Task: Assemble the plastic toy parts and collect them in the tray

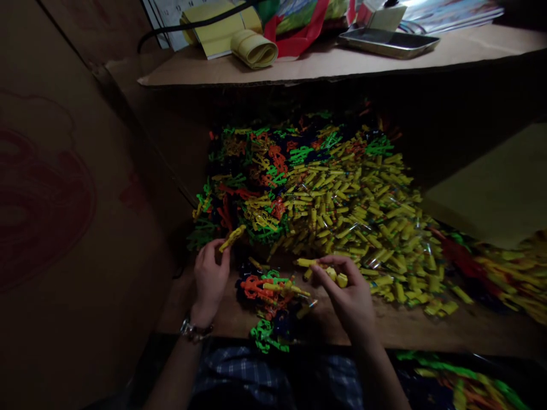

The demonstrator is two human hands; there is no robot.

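My left hand pinches a small yellow plastic figure at the near edge of a mixed heap of green, orange and yellow plastic pieces. My right hand holds a yellow plastic tube piece together with a couple of other yellow bits. Between my hands lies a small cluster of orange, green and yellow pieces. A large pile of yellow tube pieces in clear wrap spreads to the right of it.
A cardboard shelf overhangs the pile, carrying yellow paper, a tape roll, a metal tray and coloured fabric. Brown cardboard walls close in the left side. More coloured pieces lie at the far right.
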